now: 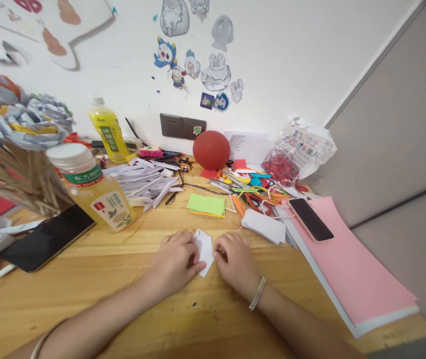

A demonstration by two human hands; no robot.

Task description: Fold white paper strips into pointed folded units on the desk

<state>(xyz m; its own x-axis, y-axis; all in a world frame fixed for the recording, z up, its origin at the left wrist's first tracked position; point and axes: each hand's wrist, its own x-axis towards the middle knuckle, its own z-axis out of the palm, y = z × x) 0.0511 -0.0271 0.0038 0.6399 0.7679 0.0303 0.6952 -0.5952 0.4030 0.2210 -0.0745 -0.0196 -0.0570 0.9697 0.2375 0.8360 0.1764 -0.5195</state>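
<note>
A small folded piece of white paper (204, 249) with pointed ends lies on the wooden table between my hands. My left hand (178, 259) is closed on its left side, the thumb pressed near the lower edge. At the right edge, my right hand (235, 259) has its fingers curled and pinched together against the paper. The fingertips of both hands are partly hidden. Beyond them sits a stack of green paper slips (206, 205), and a stack of white paper slips (264, 226) lies to the right.
Left stand a juice bottle (93, 194), a yellow drink bottle (110, 130) and paper flowers (26, 124), near a black phone (48, 239). White paper strips (141, 179) and a red balloon (212, 150) are behind. Another phone (311, 219) rests on pink sheets (362, 269).
</note>
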